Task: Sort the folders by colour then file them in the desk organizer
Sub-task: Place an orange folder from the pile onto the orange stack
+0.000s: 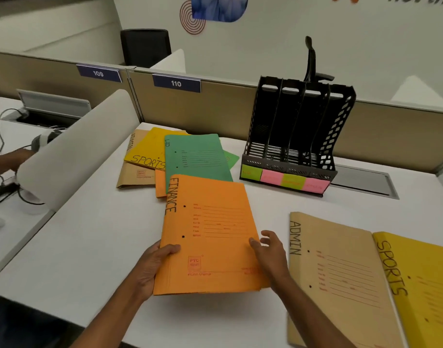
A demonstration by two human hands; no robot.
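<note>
An orange folder marked FINANCE [212, 237] is held over the white desk in front of me. My left hand [152, 267] grips its left edge, thumb on top. My right hand [270, 252] touches its right edge with loosely spread fingers. Behind it lies a loose pile: a green HR folder [197, 159], a yellow SPORTS folder [147, 149], a brown folder [132, 177] and another orange one [160, 184]. At the right lie a brown ADMIN folder [333, 280] and a yellow SPORTS folder [423, 285]. The black desk organizer [293, 136] stands at the back right, its slots empty.
Coloured sticky notes [285, 180] line the organizer's front. A white curved divider [77, 151] separates the neighbouring desk, where another person's hand [12, 159] and cables [4, 189] lie. A beige partition [215, 106] runs along the back. A cable hatch [363, 182] sits right of the organizer.
</note>
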